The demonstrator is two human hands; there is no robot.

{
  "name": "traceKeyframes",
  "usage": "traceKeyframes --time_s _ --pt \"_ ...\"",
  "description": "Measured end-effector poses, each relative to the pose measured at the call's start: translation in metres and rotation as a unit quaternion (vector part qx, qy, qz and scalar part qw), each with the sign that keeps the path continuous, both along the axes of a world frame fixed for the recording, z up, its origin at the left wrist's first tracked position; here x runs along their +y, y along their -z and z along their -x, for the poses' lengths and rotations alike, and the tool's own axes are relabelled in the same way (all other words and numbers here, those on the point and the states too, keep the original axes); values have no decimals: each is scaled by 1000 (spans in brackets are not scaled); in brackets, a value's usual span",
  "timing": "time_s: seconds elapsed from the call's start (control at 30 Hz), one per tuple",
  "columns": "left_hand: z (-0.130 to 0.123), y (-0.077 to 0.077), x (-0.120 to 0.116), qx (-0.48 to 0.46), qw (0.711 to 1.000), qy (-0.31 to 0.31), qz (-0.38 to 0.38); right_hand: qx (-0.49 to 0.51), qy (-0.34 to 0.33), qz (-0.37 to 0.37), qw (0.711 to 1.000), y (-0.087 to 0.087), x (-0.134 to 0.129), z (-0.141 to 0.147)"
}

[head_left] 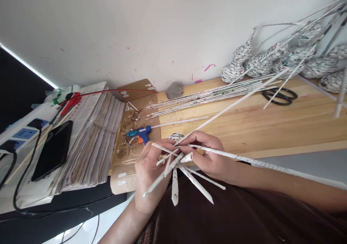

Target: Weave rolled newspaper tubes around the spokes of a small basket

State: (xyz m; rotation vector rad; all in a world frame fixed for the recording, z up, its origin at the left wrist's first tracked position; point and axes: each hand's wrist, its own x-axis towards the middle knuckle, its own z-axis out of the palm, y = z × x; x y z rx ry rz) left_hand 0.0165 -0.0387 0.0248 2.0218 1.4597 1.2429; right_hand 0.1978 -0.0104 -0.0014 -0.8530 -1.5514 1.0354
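Note:
Between my two hands is a woven piece of rolled newspaper tubes (175, 188), its short ends fanning out toward me. My left hand (151, 164) is closed around the left side of this bundle. On the other side, my right hand (208, 153) pinches a long paper tube (230, 107) close to the weave. That tube slants up to the right, and another long paper tube (260, 162) runs over my right wrist. A rounded woven part (176, 136) shows just beyond my fingers. My palms hide the middle of the piece.
A blue glue gun (143, 132) lies on stained cardboard (121, 175). Loose paper tubes (189, 100), black scissors (279, 96) and a grey lump (174, 90) rest on the wooden table (311, 128). Woven paper forms (233, 72) stand at right; stacked newspapers (89, 143), a phone (54, 148) and a power strip (25, 133) at left.

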Motion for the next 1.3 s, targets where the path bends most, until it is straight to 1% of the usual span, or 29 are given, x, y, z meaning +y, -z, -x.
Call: traceKeyframes --time_s 0.13,0.27,0.4,0.5,0.6,0.73,0.8,0.87,0.97,1.03,1.07,1.13,1.2,1.3 --pt "0 -1 0 6 1000 2 15 -4 0 -6 1000 1 0 -2" --pt "-1 -1 1 14 999 -20 25 -6 2 5 1000 2 0 -2" --pt "-2 1 2 2 999 -33 43 -3 1 49 999 8 1 -3" --pt "-4 4 3 -25 998 -38 39 16 -21 93 995 11 2 -3" --pt "-6 4 4 -17 998 -45 40 47 -46 127 990 10 2 -1" --pt "-8 3 5 -6 998 -58 33 91 -54 147 984 5 1 1" --pt "-9 1 5 -2 998 -53 29 108 -62 143 982 5 2 1" --pt "-9 -1 5 15 998 -47 30 120 -60 109 985 6 2 1" --pt "-8 -3 5 40 997 -60 17 99 -22 37 994 7 3 1" --pt "-7 -4 6 46 997 -61 12 81 -5 22 996 8 4 1" --pt "-6 -3 6 45 997 -58 10 85 -4 35 996 8 4 1" --pt "-5 -2 7 40 998 -49 -1 121 -13 87 989 10 5 3" --pt "-4 -1 9 35 999 -39 -17 149 -29 155 976 12 6 4" --pt "-4 -1 11 33 999 -22 -30 151 -55 266 950 13 7 2"
